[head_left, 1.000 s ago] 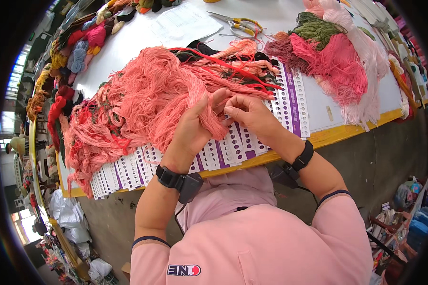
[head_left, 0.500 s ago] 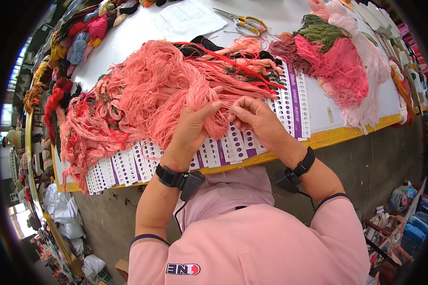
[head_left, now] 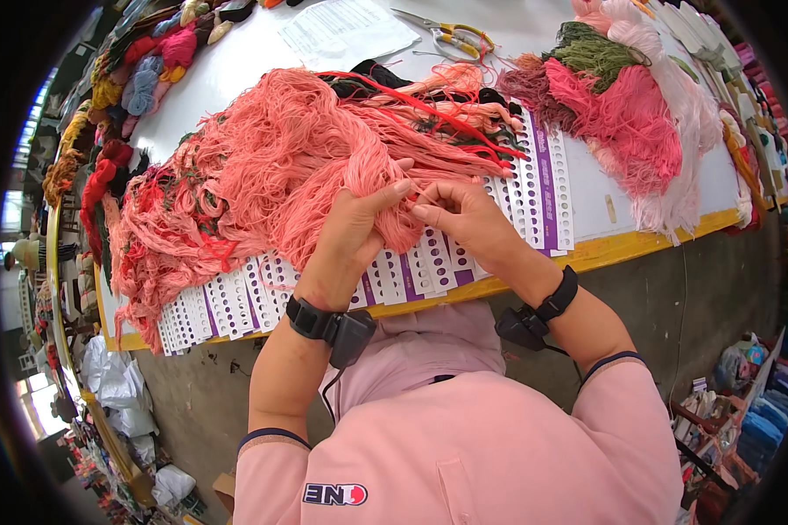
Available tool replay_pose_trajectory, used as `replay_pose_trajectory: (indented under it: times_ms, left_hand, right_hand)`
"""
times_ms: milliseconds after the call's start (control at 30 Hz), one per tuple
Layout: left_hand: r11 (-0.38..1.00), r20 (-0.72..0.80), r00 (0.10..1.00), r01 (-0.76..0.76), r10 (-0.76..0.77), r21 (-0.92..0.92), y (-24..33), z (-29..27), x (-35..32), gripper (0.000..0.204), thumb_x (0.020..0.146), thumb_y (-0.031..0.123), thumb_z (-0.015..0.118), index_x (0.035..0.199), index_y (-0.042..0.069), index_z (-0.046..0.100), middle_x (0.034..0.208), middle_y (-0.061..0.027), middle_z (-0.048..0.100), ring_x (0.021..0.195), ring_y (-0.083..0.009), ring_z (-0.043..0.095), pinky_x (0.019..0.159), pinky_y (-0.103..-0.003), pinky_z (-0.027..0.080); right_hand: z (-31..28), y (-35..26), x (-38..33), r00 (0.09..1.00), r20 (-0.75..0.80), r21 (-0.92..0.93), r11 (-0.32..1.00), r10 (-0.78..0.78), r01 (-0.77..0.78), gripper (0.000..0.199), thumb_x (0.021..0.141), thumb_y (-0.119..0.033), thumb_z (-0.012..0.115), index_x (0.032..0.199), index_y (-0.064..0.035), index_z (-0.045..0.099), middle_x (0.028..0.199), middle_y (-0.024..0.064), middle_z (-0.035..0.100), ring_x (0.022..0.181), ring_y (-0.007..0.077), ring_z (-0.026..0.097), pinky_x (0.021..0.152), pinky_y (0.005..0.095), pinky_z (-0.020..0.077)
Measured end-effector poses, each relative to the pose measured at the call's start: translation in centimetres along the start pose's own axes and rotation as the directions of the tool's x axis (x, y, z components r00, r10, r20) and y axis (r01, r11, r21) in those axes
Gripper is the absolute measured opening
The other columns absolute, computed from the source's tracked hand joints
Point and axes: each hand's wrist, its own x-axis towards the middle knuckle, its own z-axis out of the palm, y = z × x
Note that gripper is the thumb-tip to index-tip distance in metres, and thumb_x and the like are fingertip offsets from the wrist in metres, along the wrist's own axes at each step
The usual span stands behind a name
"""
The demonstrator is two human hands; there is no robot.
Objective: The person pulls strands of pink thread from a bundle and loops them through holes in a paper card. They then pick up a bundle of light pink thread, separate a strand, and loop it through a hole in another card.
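1. L hand (head_left: 352, 223) closed round the near end of the coral thread hank (head_left: 302, 144), thumb on top; hank lies mid-table, over punched thread cards (head_left: 547, 188).
2. R hand (head_left: 468, 219) just beside L, not clasped w/ it; thumb & index pinched tog. Can't tell if a strand's between.
3. Looks like strand-picking. To do it well, imo: L grip firm but soft, R pulls one strand slowly, approx. in line w/ the hank, so no knots.
4. Qty: hands 2; scissors (head_left: 444, 31) 1 pr; paper sheet (head_left: 346, 31) min. 1; green hank (head_left: 594, 54) 1, R side; cards overlap, can't count.
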Motion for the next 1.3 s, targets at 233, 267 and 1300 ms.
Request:
replay_pose_trajectory:
  times_ms: [233,267,1300]
  left_hand:
    - [0.998,-0.032,0.999,0.041,-0.043,-0.042,-0.1,-0.3,0.3,0.037,0.087,-0.001,0.066,0.122,-0.005,0.055,0.103,-0.0113,0.064,0.090,-0.0196,0.066,0.076,-0.032,0.058]
    - [0.999,-0.033,0.999,0.037,-0.038,-0.032,-0.1,-0.4,0.4,0.038,0.089,0.000,0.064,0.125,-0.005,0.054,0.106,-0.0114,0.063,0.092,-0.0202,0.066,0.077,-0.034,0.059]
    - [0.965,-0.007,0.985,0.170,-0.175,-0.199,0.7,-0.7,1.2,0.028,0.096,0.014,0.059,0.119,-0.002,0.056,0.107,-0.0162,0.065,0.099,-0.0261,0.065,0.084,-0.039,0.057]
  right_hand:
    - [-0.6,-0.7,-0.2,1.000,0.011,0.151,0.988,0.029,-0.030,0.013,0.094,-0.017,0.064,0.096,-0.0041,0.064,0.082,-0.0045,0.058,0.070,0.0018,0.045,0.063,0.0191,0.0394]
    - [-0.6,-0.5,-0.2,1.000,0.012,0.151,0.988,0.028,-0.030,0.013,0.094,-0.017,0.064,0.096,-0.0041,0.064,0.082,-0.0045,0.058,0.070,0.0018,0.045,0.063,0.0191,0.0394]
    - [-0.5,-0.4,0.4,0.997,0.045,0.030,0.997,0.066,-0.067,0.010,0.088,-0.013,0.069,0.086,-0.0048,0.063,0.074,-0.0057,0.056,0.064,0.0026,0.047,0.055,0.0199,0.0379]
